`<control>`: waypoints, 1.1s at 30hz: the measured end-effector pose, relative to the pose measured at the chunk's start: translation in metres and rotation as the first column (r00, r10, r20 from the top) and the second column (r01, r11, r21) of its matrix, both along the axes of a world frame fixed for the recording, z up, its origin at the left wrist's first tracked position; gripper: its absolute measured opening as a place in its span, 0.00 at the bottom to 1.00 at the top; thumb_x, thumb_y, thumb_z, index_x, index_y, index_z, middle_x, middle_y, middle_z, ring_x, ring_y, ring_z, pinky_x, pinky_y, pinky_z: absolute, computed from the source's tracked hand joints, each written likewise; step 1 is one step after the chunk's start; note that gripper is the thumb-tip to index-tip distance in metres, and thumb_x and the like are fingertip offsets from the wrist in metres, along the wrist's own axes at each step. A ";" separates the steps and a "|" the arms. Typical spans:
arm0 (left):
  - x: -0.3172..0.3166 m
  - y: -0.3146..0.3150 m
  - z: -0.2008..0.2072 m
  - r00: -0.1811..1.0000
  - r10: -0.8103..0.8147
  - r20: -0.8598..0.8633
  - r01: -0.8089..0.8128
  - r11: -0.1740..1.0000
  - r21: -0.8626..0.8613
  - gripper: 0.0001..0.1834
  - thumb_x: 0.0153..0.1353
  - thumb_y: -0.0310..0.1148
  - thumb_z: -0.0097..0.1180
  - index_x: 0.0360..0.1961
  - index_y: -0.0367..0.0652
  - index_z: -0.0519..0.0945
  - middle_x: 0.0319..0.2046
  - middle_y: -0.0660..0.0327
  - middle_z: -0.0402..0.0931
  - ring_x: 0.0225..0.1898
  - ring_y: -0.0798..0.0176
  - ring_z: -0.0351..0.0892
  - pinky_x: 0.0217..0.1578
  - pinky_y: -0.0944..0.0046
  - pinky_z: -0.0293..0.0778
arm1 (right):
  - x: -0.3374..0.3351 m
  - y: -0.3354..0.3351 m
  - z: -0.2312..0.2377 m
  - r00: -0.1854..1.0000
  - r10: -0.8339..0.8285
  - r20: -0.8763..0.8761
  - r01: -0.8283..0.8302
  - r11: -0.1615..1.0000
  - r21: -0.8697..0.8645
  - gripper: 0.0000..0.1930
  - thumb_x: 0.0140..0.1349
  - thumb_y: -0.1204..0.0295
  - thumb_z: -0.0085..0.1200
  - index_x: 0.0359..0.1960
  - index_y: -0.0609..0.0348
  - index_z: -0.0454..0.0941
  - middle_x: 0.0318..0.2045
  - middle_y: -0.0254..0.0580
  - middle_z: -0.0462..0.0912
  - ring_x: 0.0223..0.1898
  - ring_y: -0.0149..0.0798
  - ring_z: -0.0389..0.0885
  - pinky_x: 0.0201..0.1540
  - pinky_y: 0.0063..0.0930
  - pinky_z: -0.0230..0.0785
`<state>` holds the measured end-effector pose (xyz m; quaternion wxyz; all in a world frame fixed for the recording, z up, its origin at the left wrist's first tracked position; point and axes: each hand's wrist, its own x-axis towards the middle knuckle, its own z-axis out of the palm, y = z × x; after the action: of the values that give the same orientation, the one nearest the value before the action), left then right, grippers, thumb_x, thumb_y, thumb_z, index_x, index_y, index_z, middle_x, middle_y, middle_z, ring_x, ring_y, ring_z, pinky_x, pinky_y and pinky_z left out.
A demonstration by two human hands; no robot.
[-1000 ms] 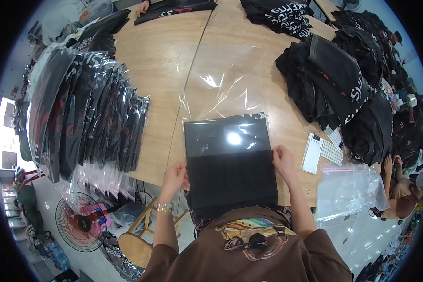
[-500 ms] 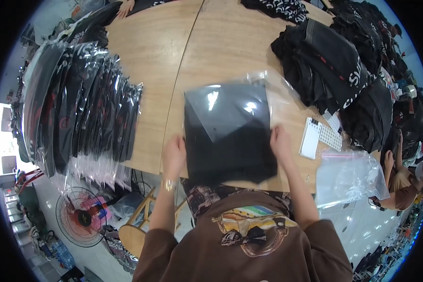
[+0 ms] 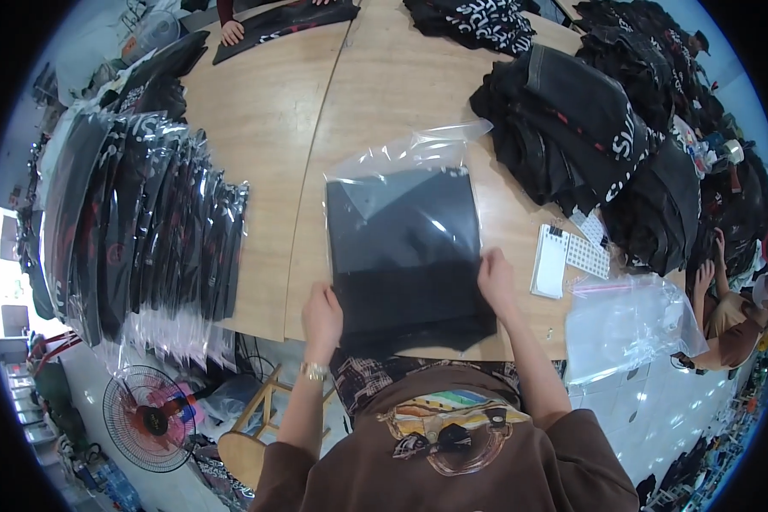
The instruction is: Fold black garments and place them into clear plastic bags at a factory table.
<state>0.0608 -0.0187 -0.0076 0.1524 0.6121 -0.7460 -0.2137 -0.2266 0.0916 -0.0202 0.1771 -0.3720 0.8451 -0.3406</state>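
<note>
A folded black garment [image 3: 408, 294] lies at the table's near edge, largely inside a clear plastic bag [image 3: 410, 147]. The loose film of the bag reaches past the garment's far side. At the left edge, my left hand [image 3: 322, 317] is closed, with its fingertips on the side of the bagged garment. My right hand [image 3: 496, 280] pinches the opposite edge, slightly farther up. How much bag film each hand holds is too thin to make out.
Bagged black garments [image 3: 136, 230] stand in a row at the left. Unbagged dark garments [image 3: 572, 119] pile up at the right, near sticker sheets [image 3: 551, 260] and a stack of clear bags [image 3: 627, 328]. Another person's hand [image 3: 232, 32] touches a garment at the far edge. A fan [image 3: 149, 418] stands lower left.
Both my hands have moved nearer to me along the bag's sides. The bag's far film now spreads straight beyond the garment instead of bunching at the right. The view has shifted slightly.
</note>
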 end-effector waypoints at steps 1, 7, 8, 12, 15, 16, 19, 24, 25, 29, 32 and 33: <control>-0.009 -0.017 -0.002 0.999 -0.003 -0.040 0.002 1.000 -0.030 0.11 0.62 0.33 0.39 0.31 0.38 0.73 0.25 0.44 0.74 0.29 0.38 0.73 0.29 0.46 0.68 | -0.012 -0.020 -0.003 0.997 0.018 -0.069 -0.022 0.998 -0.060 0.07 0.58 0.73 0.44 0.32 0.66 0.69 0.24 0.64 0.75 0.31 0.63 0.75 0.32 0.50 0.67; 0.008 -0.018 -0.004 0.998 0.018 -0.062 -0.012 0.994 0.110 0.10 0.62 0.33 0.40 0.32 0.37 0.72 0.28 0.43 0.74 0.32 0.38 0.73 0.32 0.47 0.68 | -0.029 -0.024 0.001 0.989 0.109 -0.099 -0.100 0.990 0.099 0.09 0.60 0.72 0.42 0.29 0.66 0.72 0.26 0.61 0.77 0.31 0.60 0.76 0.33 0.45 0.69; 0.017 -0.003 -0.018 0.993 0.050 -0.104 -0.032 0.984 0.173 0.10 0.62 0.33 0.41 0.33 0.38 0.72 0.27 0.43 0.74 0.32 0.38 0.73 0.32 0.46 0.68 | -0.020 0.002 -0.011 0.996 0.073 -0.049 -0.068 0.993 0.094 0.09 0.60 0.72 0.42 0.29 0.66 0.72 0.26 0.60 0.77 0.31 0.60 0.76 0.32 0.45 0.69; -0.003 0.007 -0.006 0.995 0.072 -0.070 -0.065 0.993 0.103 0.10 0.62 0.34 0.41 0.33 0.38 0.71 0.25 0.43 0.74 0.30 0.37 0.73 0.32 0.46 0.68 | -0.008 -0.005 -0.007 1.000 -0.009 0.003 0.009 0.997 -0.078 0.10 0.60 0.71 0.43 0.29 0.66 0.72 0.26 0.60 0.77 0.31 0.60 0.76 0.33 0.43 0.69; -0.025 -0.030 0.005 0.989 0.049 -0.138 -0.064 0.993 -0.103 0.11 0.62 0.34 0.39 0.34 0.38 0.71 0.23 0.44 0.74 0.28 0.37 0.73 0.30 0.45 0.68 | -0.044 -0.067 -0.004 0.995 -0.025 -0.093 0.016 0.996 -0.088 0.12 0.60 0.69 0.43 0.30 0.67 0.72 0.27 0.61 0.77 0.34 0.60 0.76 0.36 0.44 0.69; -0.025 -0.035 0.013 0.988 0.084 -0.132 -0.074 0.994 0.075 0.11 0.63 0.34 0.39 0.34 0.38 0.71 0.23 0.44 0.74 0.28 0.38 0.74 0.30 0.45 0.68 | -0.045 -0.064 -0.003 0.997 0.011 -0.071 -0.013 1.000 -0.026 0.12 0.60 0.69 0.43 0.30 0.67 0.73 0.27 0.61 0.77 0.34 0.60 0.76 0.36 0.44 0.69; 0.004 -0.019 -0.033 0.972 0.136 -0.191 -0.084 0.962 0.258 0.13 0.62 0.35 0.38 0.36 0.37 0.72 0.19 0.47 0.75 0.24 0.46 0.77 0.29 0.49 0.71 | -0.036 -0.029 -0.017 0.999 0.010 -0.041 -0.008 0.998 0.067 0.12 0.60 0.68 0.43 0.29 0.66 0.73 0.27 0.60 0.77 0.34 0.59 0.77 0.37 0.43 0.69; -0.015 -0.051 -0.041 0.963 0.069 -0.262 -0.051 0.996 0.075 0.12 0.64 0.33 0.37 0.30 0.37 0.69 0.12 0.57 0.69 0.11 0.63 0.74 0.10 0.66 0.68 | -0.035 -0.059 -0.011 0.995 -0.085 -0.045 0.076 0.982 -0.172 0.11 0.59 0.69 0.43 0.30 0.65 0.72 0.24 0.57 0.77 0.30 0.56 0.78 0.34 0.43 0.70; -0.015 -0.065 -0.043 0.962 0.035 -0.271 -0.055 0.996 -0.066 0.12 0.64 0.33 0.37 0.29 0.37 0.70 0.12 0.57 0.69 0.11 0.63 0.74 0.11 0.66 0.68 | -0.037 -0.079 0.012 0.996 -0.082 -0.018 0.077 0.977 -0.197 0.10 0.60 0.69 0.42 0.31 0.65 0.72 0.22 0.57 0.77 0.28 0.55 0.79 0.31 0.42 0.71; -0.018 -0.045 -0.013 0.956 0.098 -0.276 -0.050 0.983 0.174 0.12 0.63 0.31 0.39 0.26 0.36 0.69 0.12 0.58 0.68 0.12 0.64 0.73 0.12 0.65 0.68 | -0.039 -0.060 0.016 0.989 -0.024 0.146 0.012 0.996 0.083 0.11 0.60 0.69 0.41 0.32 0.67 0.71 0.24 0.61 0.78 0.30 0.57 0.79 0.31 0.43 0.71; -0.008 -0.034 -0.041 0.943 0.110 -0.314 -0.054 0.982 0.183 0.11 0.63 0.31 0.40 0.26 0.36 0.68 0.13 0.59 0.69 0.11 0.64 0.72 0.12 0.65 0.67 | -0.037 -0.054 -0.010 1.000 -0.027 0.007 0.027 0.999 -0.047 0.12 0.60 0.69 0.41 0.31 0.67 0.71 0.26 0.62 0.78 0.31 0.57 0.79 0.34 0.44 0.71; -0.012 -0.033 -0.038 0.951 0.099 -0.293 -0.048 0.983 0.176 0.11 0.62 0.30 0.40 0.25 0.36 0.68 0.13 0.59 0.69 0.11 0.64 0.72 0.11 0.64 0.67 | -0.035 -0.055 -0.010 0.999 -0.032 0.012 0.033 0.996 -0.077 0.12 0.60 0.69 0.41 0.30 0.67 0.72 0.26 0.62 0.78 0.32 0.57 0.79 0.35 0.44 0.71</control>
<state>0.0493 -0.0520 -0.0455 0.2203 0.6104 -0.6702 -0.3601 -0.2614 0.0367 -0.0306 0.1614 -0.3631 0.8362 -0.3780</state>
